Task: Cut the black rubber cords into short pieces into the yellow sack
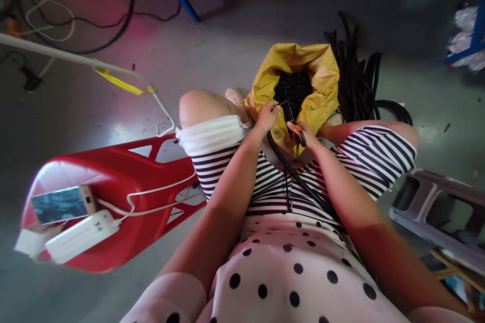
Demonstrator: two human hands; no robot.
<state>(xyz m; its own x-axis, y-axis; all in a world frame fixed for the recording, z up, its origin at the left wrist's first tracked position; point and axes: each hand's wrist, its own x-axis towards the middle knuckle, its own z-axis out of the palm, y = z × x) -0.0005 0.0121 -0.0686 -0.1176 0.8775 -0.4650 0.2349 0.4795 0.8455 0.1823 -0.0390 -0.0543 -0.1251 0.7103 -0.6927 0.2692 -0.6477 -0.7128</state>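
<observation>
Left hand [267,115] pinches the black tube [299,180], which runs from her lap up toward the yellow bag [322,73] just ahead; right hand [303,136] grips orange-handled cutters [297,123] right beside it.

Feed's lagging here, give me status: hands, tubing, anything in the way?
Left hand grips black tubing end. Right hand holds orange-handled cutters. Both over yellow bag of black pieces. Nothing between the hands.

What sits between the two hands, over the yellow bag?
Head view: between the left hand and right hand runs a black corrugated tube, with the yellow bag of black cut pieces just behind.
</observation>
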